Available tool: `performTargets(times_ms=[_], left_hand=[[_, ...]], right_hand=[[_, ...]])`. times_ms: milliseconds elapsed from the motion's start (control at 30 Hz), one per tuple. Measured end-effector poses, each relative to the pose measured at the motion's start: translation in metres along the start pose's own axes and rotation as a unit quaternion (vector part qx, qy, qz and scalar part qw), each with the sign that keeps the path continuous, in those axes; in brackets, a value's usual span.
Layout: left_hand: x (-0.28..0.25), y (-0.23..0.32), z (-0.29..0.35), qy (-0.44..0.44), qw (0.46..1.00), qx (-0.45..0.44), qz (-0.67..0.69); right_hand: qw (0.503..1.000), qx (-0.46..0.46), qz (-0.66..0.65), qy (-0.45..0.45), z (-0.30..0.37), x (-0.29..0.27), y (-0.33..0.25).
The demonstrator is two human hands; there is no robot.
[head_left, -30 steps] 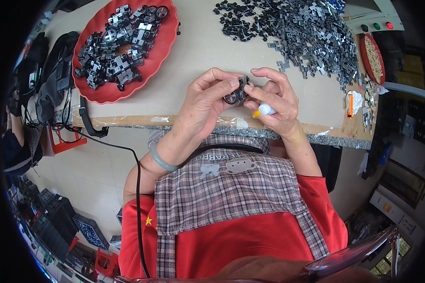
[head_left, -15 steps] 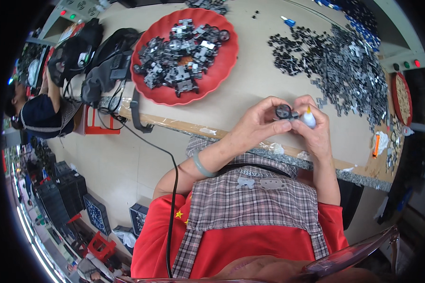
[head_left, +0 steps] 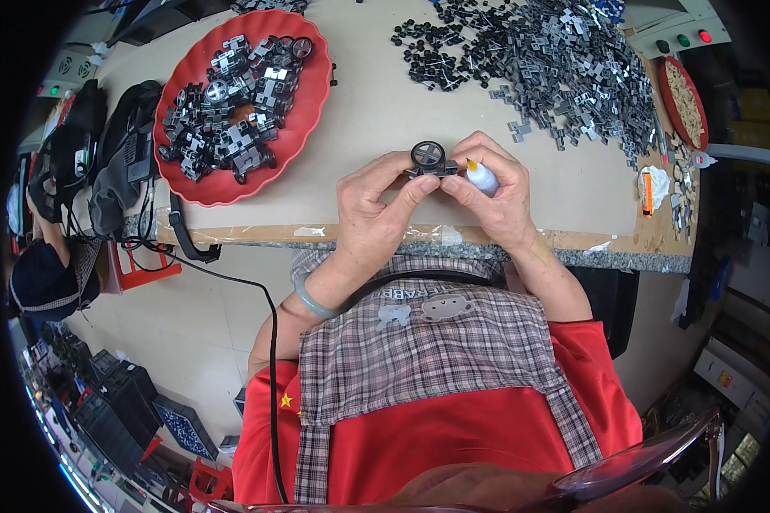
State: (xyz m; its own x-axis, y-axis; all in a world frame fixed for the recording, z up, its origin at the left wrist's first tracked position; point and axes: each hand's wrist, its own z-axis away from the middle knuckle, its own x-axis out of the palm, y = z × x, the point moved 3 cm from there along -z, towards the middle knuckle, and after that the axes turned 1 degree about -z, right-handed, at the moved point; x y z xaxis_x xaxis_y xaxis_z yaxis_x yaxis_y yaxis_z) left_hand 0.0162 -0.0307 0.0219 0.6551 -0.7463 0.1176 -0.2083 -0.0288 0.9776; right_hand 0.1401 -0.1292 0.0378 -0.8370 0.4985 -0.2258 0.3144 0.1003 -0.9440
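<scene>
Blk wheeled pc point(head_left: 428, 157); wht btl point(head_left: 483, 179), ylw tip point(head_left: 471, 165), just R, tilted.

Left hand point(head_left: 373, 202) and right hand point(head_left: 506, 202) nearly meet, both pinching.

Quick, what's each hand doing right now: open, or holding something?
Left hand: closed, pinching a black wheeled assembly.
Right hand: closed around a yellow-tipped white squeeze bottle, thumb tip at the assembly's right end.

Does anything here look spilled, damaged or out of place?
Little: brown tape along the near edge of the tabletop has pale, scuffed-looking patches, and small grey parts lie heaped loose, possibly on purpose. The wheeled piece between the left hand and right hand shows no clear damage.
</scene>
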Motion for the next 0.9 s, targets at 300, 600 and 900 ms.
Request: performTargets(times_ms=[300,600,900], left_hand=[[0.003,-0.009,0.002,0.012,0.998,-0.039,0.054],[-0.007,-0.001,0.001,0.007,0.999,-0.038,0.027],[-0.024,-0.009,0.0,-0.006,0.997,-0.05,0.052]], right_hand=[[0.973,0.132,-0.186,0.037,0.004,0.008,0.016],[0.977,0.117,-0.179,0.005,-0.01,0.016,0.006],[0.993,0.023,-0.115,-0.036,-0.085,0.027,-0.029]])
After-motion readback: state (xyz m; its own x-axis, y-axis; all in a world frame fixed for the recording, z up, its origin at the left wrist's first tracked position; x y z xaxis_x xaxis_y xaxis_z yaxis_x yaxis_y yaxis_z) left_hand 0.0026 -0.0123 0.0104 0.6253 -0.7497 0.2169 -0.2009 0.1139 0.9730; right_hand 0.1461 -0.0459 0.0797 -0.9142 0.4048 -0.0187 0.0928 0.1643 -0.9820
